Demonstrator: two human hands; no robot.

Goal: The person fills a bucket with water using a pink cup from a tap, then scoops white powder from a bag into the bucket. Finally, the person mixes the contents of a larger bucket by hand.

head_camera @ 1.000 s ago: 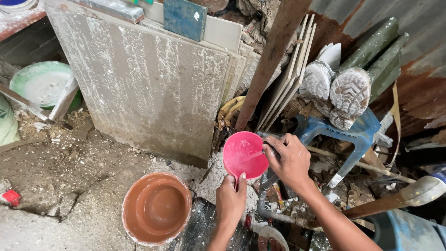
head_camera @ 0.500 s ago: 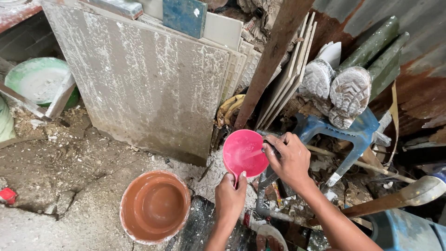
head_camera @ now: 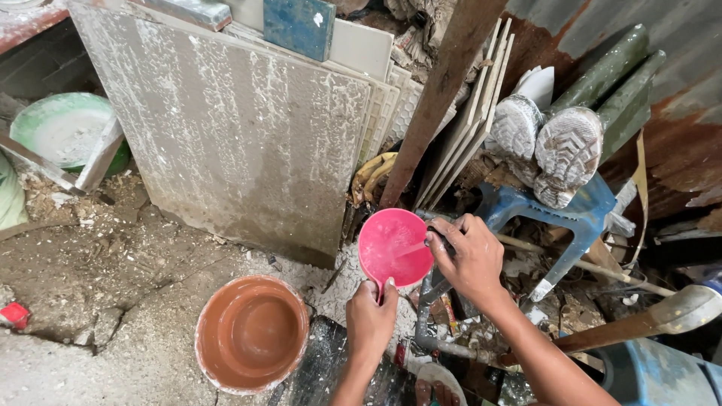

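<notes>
My left hand (head_camera: 370, 319) grips the handle of a pink plastic scoop (head_camera: 391, 244), holding it level under a tap. My right hand (head_camera: 468, 256) is closed on the tap's handle (head_camera: 438, 239) atop a grey pipe (head_camera: 423, 312), touching the scoop's right rim. A thin stream of water runs into the scoop, wetting its inside. An orange-brown plastic basin (head_camera: 252, 331), stained white on its rim, sits on the ground to the lower left of the scoop.
Large dusty tiles (head_camera: 226, 143) lean against the wall behind. A wooden post (head_camera: 444, 90) stands beside them. Green rubber boots (head_camera: 571, 128) rest upside down on a blue plastic stool (head_camera: 560, 214). A green-rimmed basin (head_camera: 56, 128) sits at far left. Rubble covers the ground.
Both hands and the pink scoop have stayed in place at the tap. The view has shifted slightly, nothing else moved.
</notes>
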